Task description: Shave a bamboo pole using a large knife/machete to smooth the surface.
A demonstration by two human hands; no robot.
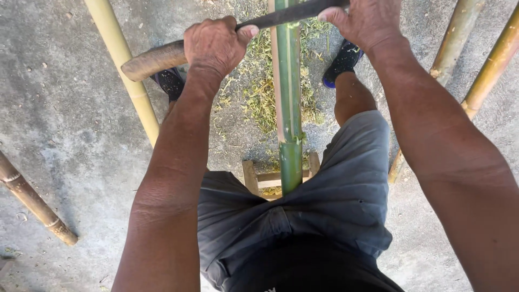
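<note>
Nearest the camera are the person's grey shorts [324, 216], and out from between the legs runs a green bamboo pole [289, 108], resting on a small wooden stool [254, 178] and reaching away to the top of the view. The left hand [216, 46] has its fingers wrapped tight around the wooden handle [154, 59] of a dark blade [286, 15]. The right hand [367, 21] presses on the blade's far end, just past the pole, though its fingers are partly cut off by the frame, so their exact curl cannot be told. The blade lies across the pole between the two hands. Judging by the pale stripped strip along the pole and the green shavings [259, 97] on the concrete floor [70, 135] below the fingers, some scraping is done, while most of the skin nearer the body is green and looks unworked. Other yellowish poles [127, 75] lie to either side
</note>
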